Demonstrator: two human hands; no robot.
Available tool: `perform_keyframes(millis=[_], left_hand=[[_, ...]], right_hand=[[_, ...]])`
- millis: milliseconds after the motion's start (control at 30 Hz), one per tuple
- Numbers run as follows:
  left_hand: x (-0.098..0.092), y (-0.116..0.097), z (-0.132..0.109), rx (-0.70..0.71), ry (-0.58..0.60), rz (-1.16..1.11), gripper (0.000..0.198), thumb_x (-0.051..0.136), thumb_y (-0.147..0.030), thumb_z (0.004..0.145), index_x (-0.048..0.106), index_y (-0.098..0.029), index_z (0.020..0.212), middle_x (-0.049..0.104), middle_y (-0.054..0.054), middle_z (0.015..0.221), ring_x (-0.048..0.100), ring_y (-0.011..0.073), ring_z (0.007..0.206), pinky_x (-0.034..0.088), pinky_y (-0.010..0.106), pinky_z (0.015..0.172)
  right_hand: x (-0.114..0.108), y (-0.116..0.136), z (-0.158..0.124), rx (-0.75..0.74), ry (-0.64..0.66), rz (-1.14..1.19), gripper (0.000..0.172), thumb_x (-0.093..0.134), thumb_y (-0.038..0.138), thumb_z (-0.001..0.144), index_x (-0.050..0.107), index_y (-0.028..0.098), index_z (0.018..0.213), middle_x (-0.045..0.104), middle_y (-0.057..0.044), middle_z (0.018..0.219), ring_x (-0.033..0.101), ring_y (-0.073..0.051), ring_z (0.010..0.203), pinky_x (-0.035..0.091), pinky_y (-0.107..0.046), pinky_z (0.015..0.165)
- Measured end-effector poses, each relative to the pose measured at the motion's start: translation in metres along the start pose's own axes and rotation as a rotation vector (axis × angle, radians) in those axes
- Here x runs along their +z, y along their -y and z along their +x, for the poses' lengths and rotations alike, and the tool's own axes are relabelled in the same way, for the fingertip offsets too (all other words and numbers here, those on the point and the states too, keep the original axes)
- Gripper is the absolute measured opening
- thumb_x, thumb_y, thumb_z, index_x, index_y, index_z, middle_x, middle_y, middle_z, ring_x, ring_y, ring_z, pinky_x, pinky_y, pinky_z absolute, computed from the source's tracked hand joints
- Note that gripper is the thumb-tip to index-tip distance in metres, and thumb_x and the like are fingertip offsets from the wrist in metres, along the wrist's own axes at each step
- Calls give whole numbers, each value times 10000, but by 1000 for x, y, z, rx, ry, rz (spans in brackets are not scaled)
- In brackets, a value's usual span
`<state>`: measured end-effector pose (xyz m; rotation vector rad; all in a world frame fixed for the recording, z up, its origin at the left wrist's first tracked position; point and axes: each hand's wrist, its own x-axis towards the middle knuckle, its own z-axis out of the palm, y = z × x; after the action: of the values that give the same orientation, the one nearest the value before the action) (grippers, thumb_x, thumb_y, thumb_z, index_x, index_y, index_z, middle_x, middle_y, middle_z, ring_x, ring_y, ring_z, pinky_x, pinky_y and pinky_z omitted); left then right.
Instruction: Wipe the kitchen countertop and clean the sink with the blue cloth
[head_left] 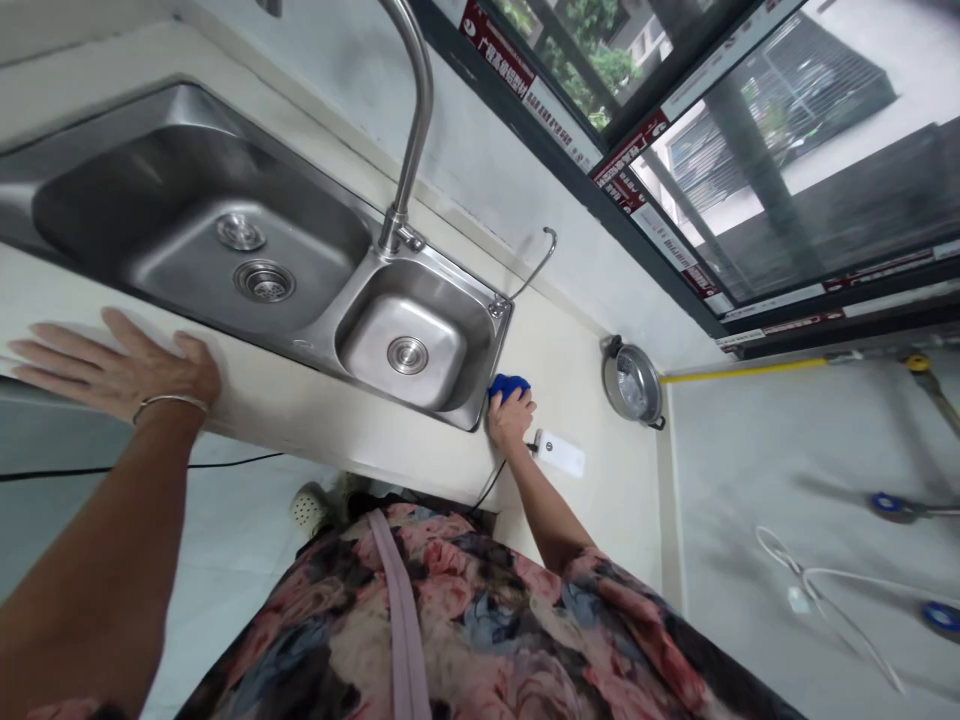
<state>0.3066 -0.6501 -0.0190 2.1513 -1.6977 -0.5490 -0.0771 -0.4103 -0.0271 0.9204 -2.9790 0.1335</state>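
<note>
My right hand (511, 416) presses a bunched blue cloth (509, 385) onto the pale countertop (559, 345), right at the corner of the small sink basin (409, 345). Its fingers are wrapped over the cloth and partly hide it. Beside that wrist lies a white power bank (561, 453) with a black cable plugged in. My left hand (124, 368), with a bracelet at the wrist, rests on the front strip of the counter below the large sink basin (225, 240). Its fingers are spread and nothing is in them.
A curved steel faucet (420, 110) rises behind the sinks, with a thin bent spout (541, 262) at the right corner. A metal pot (633, 383) stands near the wall. A window (720, 150) is above; a white cord (806, 575) hangs on the right wall.
</note>
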Motion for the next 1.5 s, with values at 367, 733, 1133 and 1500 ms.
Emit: perform_keyframes(millis=[367,733,1133,1500], left_hand=[[12,13,4,30,-90,-43,756,414,-468,1026,270,-25,1622,-53,329,1703,-92,542,1551,-60,769,1194],[10,13,7,11,-50,-37,775,390,-481,1021,237,-27,1630,-83,300,1715,-149,481,1564,-129,706,1211],[-5,3,4,-41,42,68,825,356,-532,1027,170,-18,1644,-131,295,1704,-176,462,1563,-116,684,1210],[15,15,12,-50,-111,195,738,402,-477,1019,283,-110,1648,95,260,1734,21,458,1604,32,692,1272]], right_hand=[[-12,37,-87,-170,166,-56,332,505,422,974,655,196,1165,606,-178,1296,548,-351,1135,499,-467,931],[-8,107,-72,-349,321,-5,337,532,500,989,644,209,1117,662,-120,1115,629,-294,1057,486,-364,834],[13,208,-54,-650,557,193,363,508,500,1000,611,205,1187,639,-100,1196,627,-260,1046,502,-338,797],[35,341,-61,-943,483,299,384,442,514,1046,600,225,1244,602,-115,1313,589,-294,1148,563,-426,905]])
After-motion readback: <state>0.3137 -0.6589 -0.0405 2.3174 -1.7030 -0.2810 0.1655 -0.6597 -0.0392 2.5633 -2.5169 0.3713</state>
